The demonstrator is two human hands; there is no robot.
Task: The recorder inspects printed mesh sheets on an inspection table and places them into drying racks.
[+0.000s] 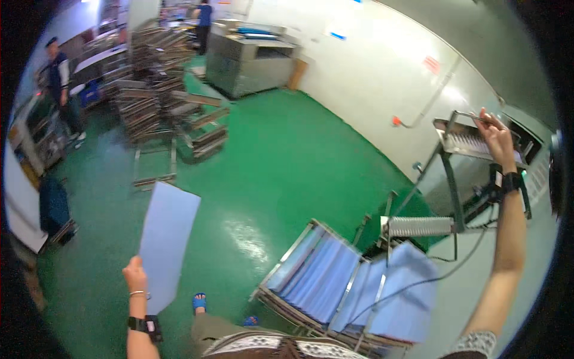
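Observation:
At the left, my left hand (136,276) is closed on the edge of a flat, pale blue rectangular sheet (170,239), which it holds upright over the floor. My right hand (495,134) is raised at the upper right, its fingers curled at the thin bar of a metal frame (459,117). Below that bar is a slotted metal tray (469,145) on a stand. Exactly how the right fingertips meet the bar is hard to make out. Low in front of me, a metal rack (311,224) holds several blue sheets (323,266) standing side by side.
A ribbed, comb-like roller (421,226) and a dark cable (445,276) lie beside the rack. Stacked metal racks (140,107) stand at the far left, near a large steel machine (236,63). One person (60,78) stands far left, another (204,24) at the back. The floor (269,149) is green.

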